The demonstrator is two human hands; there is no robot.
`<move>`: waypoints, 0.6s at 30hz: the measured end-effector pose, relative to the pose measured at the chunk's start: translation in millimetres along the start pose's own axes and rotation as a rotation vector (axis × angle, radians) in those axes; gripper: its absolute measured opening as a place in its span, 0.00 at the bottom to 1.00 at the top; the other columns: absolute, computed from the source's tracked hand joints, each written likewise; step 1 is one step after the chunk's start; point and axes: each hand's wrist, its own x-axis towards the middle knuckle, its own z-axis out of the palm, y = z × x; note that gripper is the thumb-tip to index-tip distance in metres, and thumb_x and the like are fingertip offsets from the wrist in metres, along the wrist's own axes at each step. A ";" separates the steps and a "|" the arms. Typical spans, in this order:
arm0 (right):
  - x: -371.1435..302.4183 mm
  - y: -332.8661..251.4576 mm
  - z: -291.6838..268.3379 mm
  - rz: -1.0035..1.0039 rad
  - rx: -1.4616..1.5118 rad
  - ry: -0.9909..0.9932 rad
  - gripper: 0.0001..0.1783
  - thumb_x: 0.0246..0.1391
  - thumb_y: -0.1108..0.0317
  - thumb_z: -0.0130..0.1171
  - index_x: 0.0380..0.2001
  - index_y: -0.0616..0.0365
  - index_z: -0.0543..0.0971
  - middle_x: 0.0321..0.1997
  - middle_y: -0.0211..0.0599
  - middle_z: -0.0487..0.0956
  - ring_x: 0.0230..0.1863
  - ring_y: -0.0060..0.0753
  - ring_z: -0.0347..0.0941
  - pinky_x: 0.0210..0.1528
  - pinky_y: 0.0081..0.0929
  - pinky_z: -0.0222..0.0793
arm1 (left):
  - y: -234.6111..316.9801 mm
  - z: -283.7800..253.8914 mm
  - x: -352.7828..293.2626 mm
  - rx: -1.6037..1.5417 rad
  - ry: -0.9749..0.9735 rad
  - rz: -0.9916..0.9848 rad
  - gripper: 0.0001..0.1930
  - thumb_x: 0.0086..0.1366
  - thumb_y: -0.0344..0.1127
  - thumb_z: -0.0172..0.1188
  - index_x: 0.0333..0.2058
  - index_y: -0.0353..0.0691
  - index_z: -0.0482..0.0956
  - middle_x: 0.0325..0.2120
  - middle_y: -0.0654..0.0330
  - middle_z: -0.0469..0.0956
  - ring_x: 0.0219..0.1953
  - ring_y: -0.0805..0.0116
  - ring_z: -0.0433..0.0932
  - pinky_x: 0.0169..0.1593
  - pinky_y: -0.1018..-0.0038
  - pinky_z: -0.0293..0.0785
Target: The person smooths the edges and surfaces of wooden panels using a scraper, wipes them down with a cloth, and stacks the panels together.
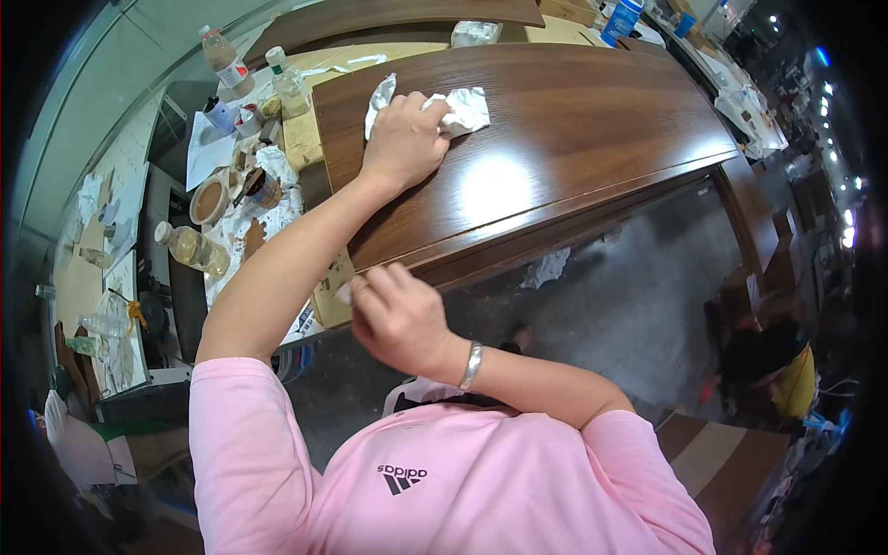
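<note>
A dark brown wooden panel (592,102) with a glossy surface lies across the workbench, and a bright light reflects off it. Toward its far left end, my left hand (407,139) presses down on a crumpled white wipe (467,109), with the fingers curled over it. Whether the wipe is paper or cloth is not clear. My right hand (398,313), with a silver bracelet on the wrist, is closed in front of the panel's near left corner. A small pale bit shows beside its fingers; what it is, I cannot make out.
Left of the panel, bottles (192,248), an open round tub (211,199) and stained paper crowd the bench. Another brown panel (398,20) lies behind, near a clear plastic bag (475,34) and a blue can (622,20). Crumpled white paper (546,268) lies on the floor.
</note>
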 end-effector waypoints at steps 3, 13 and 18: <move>-5.3 -14.1 9.9 -0.058 0.074 -0.039 0.20 0.34 0.77 0.65 0.37 0.65 0.77 0.28 0.37 0.70 0.27 0.37 0.69 0.26 0.30 0.70 | -0.7 -1.0 -2.0 -0.015 -0.022 -0.014 0.10 0.56 0.35 0.60 0.39 0.44 0.80 0.33 0.55 0.76 0.40 0.55 0.76 0.47 0.60 0.73; -9.6 21.6 -44.3 0.127 -0.134 0.075 0.19 0.40 0.74 0.65 0.39 0.65 0.77 0.29 0.40 0.71 0.29 0.41 0.72 0.29 0.34 0.71 | -1.2 -2.7 0.3 -0.049 -0.068 0.006 0.13 0.57 0.34 0.61 0.42 0.45 0.79 0.35 0.57 0.75 0.42 0.56 0.75 0.46 0.60 0.72; -46.5 67.5 -117.8 0.469 -0.274 0.279 0.14 0.41 0.74 0.66 0.36 0.61 0.81 0.27 0.41 0.72 0.26 0.43 0.72 0.28 0.34 0.70 | -6.6 -2.3 -1.9 -0.063 -0.057 0.047 0.13 0.56 0.35 0.62 0.42 0.46 0.79 0.34 0.57 0.75 0.41 0.56 0.75 0.45 0.61 0.73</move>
